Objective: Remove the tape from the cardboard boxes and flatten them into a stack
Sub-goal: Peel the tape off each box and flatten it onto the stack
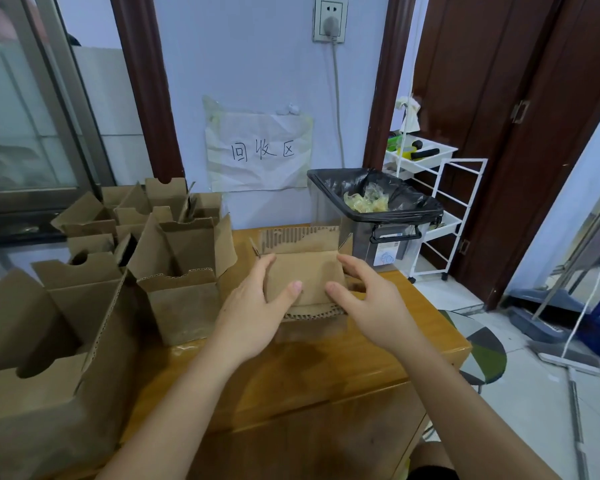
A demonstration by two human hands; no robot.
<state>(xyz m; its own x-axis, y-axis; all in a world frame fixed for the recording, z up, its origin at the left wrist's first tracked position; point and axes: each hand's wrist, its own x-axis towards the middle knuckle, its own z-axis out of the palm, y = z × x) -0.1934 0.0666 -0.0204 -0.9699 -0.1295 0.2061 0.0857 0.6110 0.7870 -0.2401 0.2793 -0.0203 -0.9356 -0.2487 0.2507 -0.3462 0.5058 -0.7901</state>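
Wooden table (326, 368) against a pale wall; a flattened cardboard box (305, 271) lies mid-table, left hand (257, 306) gripping its left edge with curled fingers and thumb on top, right hand (368, 296) curled over its right edge. Open unflattened boxes (174, 271) crowd the table's left side, well apart from a black-lined bin (378, 216) holding wadded tape (368, 200) just behind the flat box. Handwritten paper sign (260, 150) taped on wall above, white cart (437, 202) right of bin.

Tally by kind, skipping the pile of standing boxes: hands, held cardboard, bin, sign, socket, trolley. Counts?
Hands: 2, left hand and right hand
Flattened box, held: 1
Lined bin: 1
Paper sign: 1
Wall socket: 1
White trolley: 1
Total: 7
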